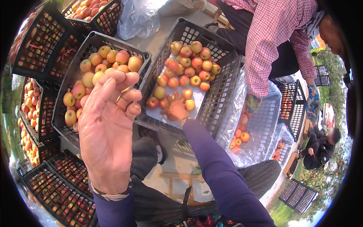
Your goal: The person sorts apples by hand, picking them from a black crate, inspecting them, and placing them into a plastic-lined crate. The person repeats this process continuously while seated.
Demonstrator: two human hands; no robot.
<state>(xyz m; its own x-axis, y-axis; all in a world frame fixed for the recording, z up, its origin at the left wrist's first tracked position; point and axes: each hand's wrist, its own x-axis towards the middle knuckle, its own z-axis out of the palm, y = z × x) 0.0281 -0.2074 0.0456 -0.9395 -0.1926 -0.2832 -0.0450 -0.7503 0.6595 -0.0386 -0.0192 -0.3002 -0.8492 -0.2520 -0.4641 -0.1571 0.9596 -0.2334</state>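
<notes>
My left hand is raised close to the camera, palm facing up, fingers partly curled and apart, with nothing in it. It hides part of a black plastic crate of yellow-red apples. Down in a second black plastic crate, my right hand has its fingers spread among apples at the near end. A reddish apple shows partly beneath that hand; whether it is gripped cannot be told. Apples fill the far part of this crate in layers, and a pale liner shows at its bottom.
Facing me, a co-worker in a checked shirt reaches a gloved hand into a crate lined with clear plastic, holding apples. Stacked apple crates stand at left. A wooden frame lies below; another person sits at far right.
</notes>
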